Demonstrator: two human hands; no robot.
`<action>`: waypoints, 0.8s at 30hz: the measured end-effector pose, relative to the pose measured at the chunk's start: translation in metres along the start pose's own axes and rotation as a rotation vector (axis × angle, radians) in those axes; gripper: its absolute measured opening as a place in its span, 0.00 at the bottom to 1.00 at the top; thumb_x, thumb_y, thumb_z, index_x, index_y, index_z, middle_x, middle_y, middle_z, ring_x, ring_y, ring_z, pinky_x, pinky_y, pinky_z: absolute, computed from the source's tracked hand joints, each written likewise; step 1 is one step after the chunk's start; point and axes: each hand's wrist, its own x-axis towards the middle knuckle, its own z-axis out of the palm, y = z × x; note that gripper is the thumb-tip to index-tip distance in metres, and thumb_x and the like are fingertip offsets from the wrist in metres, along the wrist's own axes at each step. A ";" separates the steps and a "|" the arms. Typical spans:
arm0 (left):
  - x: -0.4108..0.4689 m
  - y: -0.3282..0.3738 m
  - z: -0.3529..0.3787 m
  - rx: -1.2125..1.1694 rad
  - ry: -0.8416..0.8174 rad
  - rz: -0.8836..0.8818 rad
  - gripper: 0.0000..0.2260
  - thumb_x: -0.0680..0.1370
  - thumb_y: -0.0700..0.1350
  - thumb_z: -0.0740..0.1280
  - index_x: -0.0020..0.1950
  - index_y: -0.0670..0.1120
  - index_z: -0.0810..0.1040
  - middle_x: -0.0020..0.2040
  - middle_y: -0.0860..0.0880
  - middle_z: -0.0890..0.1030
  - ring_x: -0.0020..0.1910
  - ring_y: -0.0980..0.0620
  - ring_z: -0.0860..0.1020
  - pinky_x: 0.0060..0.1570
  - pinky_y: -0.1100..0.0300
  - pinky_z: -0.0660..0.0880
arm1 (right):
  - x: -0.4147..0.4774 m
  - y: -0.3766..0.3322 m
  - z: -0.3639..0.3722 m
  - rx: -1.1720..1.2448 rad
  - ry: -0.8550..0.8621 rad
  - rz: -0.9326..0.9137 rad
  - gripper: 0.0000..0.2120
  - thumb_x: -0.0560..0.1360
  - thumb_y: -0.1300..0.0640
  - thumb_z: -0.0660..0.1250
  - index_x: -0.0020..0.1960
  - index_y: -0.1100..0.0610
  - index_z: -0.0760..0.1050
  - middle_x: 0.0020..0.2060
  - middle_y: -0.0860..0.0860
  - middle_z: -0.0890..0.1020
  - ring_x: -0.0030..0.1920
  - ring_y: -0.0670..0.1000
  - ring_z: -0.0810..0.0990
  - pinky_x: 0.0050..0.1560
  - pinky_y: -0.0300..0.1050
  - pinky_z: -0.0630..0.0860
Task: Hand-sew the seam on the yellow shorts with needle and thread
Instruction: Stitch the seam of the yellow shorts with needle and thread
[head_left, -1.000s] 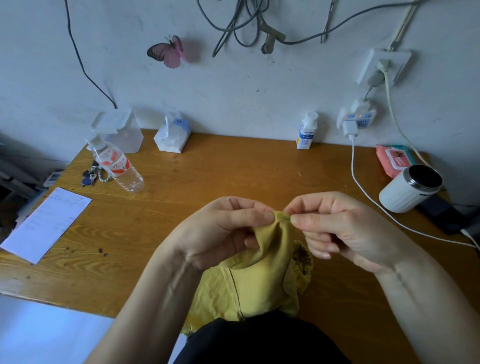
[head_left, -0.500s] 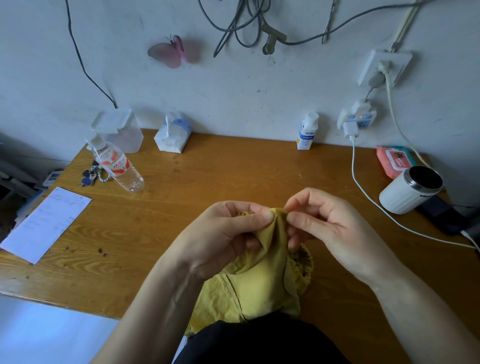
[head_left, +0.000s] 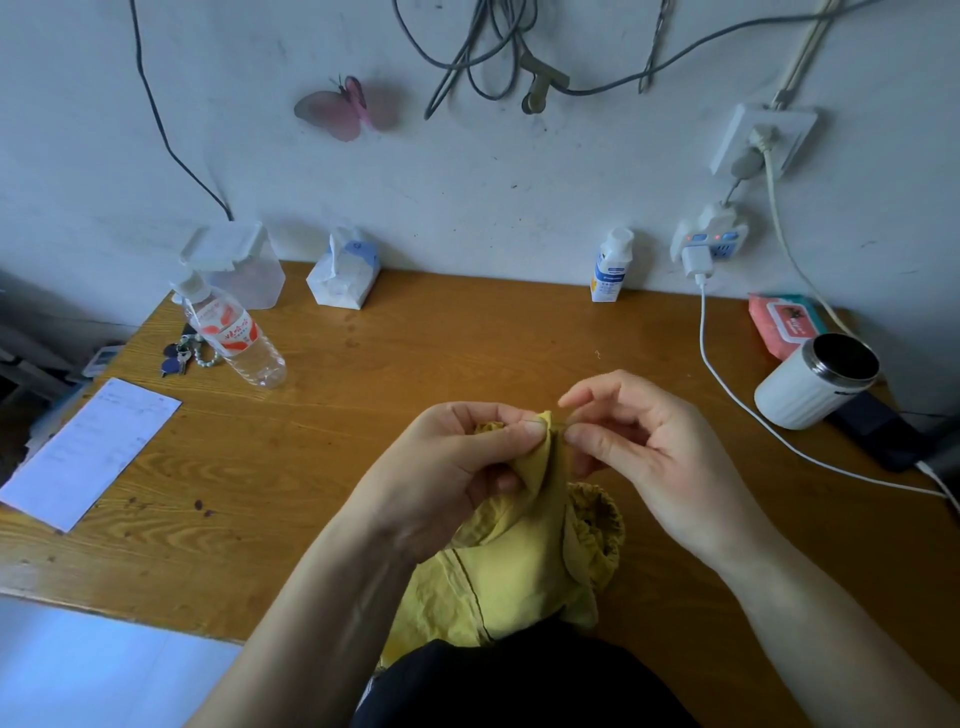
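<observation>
The yellow shorts hang bunched from the front edge of the wooden table down to my lap. My left hand pinches a raised fold of the fabric between thumb and forefinger. My right hand is just right of that fold, with its thumb tip at the cloth and its forefinger lifted above. A thin grey needle shows faintly across the top of the fold, its right end at my right thumb and fingers. I cannot make out the thread.
A water bottle, keys and a paper sheet lie on the left. A tissue pack and small bottle stand by the wall. A white cup, charger cable, wipes pack and dark phone are on the right.
My right forefinger has lifted off the fold and the hand has shifted slightly right. The left hand keeps its pinch on the fabric.
</observation>
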 end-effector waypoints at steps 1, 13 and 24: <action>0.000 0.001 0.000 0.008 0.010 0.003 0.05 0.67 0.39 0.69 0.38 0.38 0.81 0.32 0.46 0.79 0.30 0.55 0.75 0.28 0.67 0.72 | -0.001 0.000 0.000 -0.044 0.029 -0.036 0.09 0.69 0.52 0.68 0.48 0.53 0.78 0.37 0.48 0.82 0.35 0.46 0.81 0.37 0.34 0.76; 0.003 -0.004 0.007 0.200 0.091 0.006 0.08 0.65 0.45 0.72 0.38 0.41 0.83 0.31 0.48 0.79 0.29 0.55 0.74 0.30 0.65 0.72 | 0.005 0.004 0.019 -0.785 0.248 -0.650 0.10 0.77 0.61 0.62 0.41 0.64 0.77 0.41 0.55 0.79 0.43 0.53 0.75 0.42 0.47 0.73; 0.005 -0.014 0.006 0.270 0.209 0.056 0.05 0.72 0.42 0.71 0.37 0.41 0.83 0.32 0.46 0.79 0.30 0.52 0.71 0.30 0.64 0.71 | 0.013 0.018 0.021 -0.747 0.277 -0.540 0.10 0.77 0.57 0.63 0.43 0.62 0.79 0.40 0.53 0.80 0.43 0.51 0.76 0.44 0.42 0.72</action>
